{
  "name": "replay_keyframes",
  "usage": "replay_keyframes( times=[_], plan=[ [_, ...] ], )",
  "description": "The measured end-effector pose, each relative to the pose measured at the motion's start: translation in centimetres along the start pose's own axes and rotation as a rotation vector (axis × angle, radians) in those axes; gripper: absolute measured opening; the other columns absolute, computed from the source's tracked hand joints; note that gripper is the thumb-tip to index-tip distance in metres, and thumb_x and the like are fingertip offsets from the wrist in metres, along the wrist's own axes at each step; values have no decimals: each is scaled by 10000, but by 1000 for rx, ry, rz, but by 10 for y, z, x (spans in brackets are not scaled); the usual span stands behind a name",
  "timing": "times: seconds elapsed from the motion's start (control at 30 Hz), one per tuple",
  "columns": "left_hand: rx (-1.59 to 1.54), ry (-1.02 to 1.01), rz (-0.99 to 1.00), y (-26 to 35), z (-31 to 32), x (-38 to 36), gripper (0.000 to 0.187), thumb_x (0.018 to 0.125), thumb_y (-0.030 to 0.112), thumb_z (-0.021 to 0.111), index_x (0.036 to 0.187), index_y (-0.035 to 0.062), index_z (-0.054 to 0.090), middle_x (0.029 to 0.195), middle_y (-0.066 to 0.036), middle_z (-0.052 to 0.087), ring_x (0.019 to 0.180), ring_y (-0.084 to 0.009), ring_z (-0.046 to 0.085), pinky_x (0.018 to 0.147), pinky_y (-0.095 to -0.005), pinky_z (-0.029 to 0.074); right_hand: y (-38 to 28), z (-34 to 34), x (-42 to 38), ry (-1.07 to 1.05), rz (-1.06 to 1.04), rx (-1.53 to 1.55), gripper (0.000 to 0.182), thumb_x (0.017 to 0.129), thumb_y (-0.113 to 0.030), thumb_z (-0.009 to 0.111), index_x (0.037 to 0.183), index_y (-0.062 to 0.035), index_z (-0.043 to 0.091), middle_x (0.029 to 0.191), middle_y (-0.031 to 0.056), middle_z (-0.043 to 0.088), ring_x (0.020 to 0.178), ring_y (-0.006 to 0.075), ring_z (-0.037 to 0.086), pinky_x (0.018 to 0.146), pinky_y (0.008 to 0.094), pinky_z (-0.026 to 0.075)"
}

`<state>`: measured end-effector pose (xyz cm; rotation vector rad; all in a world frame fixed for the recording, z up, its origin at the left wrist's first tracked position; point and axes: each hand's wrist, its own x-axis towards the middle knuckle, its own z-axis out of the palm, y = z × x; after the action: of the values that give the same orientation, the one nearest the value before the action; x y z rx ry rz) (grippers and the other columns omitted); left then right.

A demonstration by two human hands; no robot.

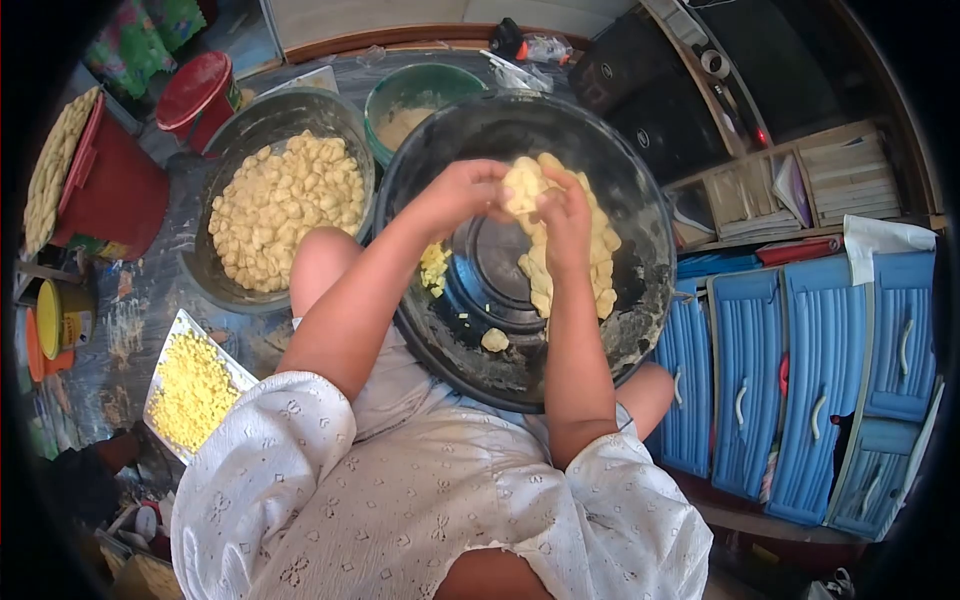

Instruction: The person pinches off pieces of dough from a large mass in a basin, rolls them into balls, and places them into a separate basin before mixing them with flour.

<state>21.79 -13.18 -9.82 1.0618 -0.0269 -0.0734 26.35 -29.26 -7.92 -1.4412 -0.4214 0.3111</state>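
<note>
Both hands are raised over a large black basin (pixel 630 190) between my knees. My left hand (pixel 478 190) and my right hand (pixel 566 212) grip a pale yellow piece of dough (pixel 522 186) between them, fingers curled around it. Beyond and below my right hand, a long lumpy mass of dough (pixel 602 245) lies along the right side of the basin, partly hidden by my right forearm. Small yellow bits (pixel 433 268) sit in the basin at the left, beside my left forearm. A small dough ball (pixel 495 340) rests near the basin's close side.
To the left stands a grey tub (pixel 190 268) filled with dough balls (pixel 288 210). A green basin (pixel 450 78) with powder is behind. A white tray (pixel 182 325) of yellow cubes (pixel 190 395) lies by my left knee. Red buckets (pixel 195 95) stand far left; blue drawers (pixel 745 370) flank the right.
</note>
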Motion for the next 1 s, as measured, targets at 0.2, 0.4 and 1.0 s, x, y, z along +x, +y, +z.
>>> replay_keyframes(
  times=[0.2, 0.4, 1.0],
  plan=[
    [-101, 4, 7, 1, 0, -1, 276, 810, 91, 550, 1053, -38, 528, 983, -93, 581, 887, -176, 579, 748, -316, 496, 4, -2, 3, 14, -14, 100, 273, 807, -80, 536, 1075, -32, 515, 722, -7, 540, 653, 62, 488, 609, 200, 400],
    [27, 337, 183, 5, -18, 6, 239, 846, 115, 510, 1047, -13, 521, 966, -79, 572, 847, -174, 571, 734, -312, 490, 24, 3, 33, -152, -47, -127, 270, 824, -166, 594, 1054, -45, 522, 770, 10, 566, 658, 68, 498, 600, 204, 406],
    [-10, 624, 229, 18, -41, 13, 205, 850, 143, 534, 994, -3, 550, 876, -56, 590, 754, -120, 571, 659, -251, 485, 190, 20, 77, -61, 124, -835, 193, 703, -169, 653, 874, -82, 636, 814, 60, 602, 768, 205, 587, 696, 343, 453]
  ],
)
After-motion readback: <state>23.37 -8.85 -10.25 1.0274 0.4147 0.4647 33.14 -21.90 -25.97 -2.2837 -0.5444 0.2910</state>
